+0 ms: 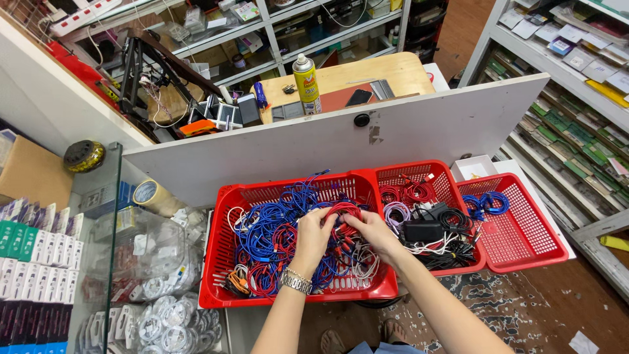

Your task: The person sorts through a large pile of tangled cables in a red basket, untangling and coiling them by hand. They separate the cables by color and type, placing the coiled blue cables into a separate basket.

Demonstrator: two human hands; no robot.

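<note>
Both hands, the left hand (313, 237) and right hand (372, 231), have their fingers closed on a coiled red cable (343, 211) at about 12 o'clock of them, mid-sort over the tangled big red basket (226, 262); freeing it calls for a careful lift

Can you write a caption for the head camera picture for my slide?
Two hands, left hand and right hand, sort a red cable in a red basket of tangled cables.
</note>
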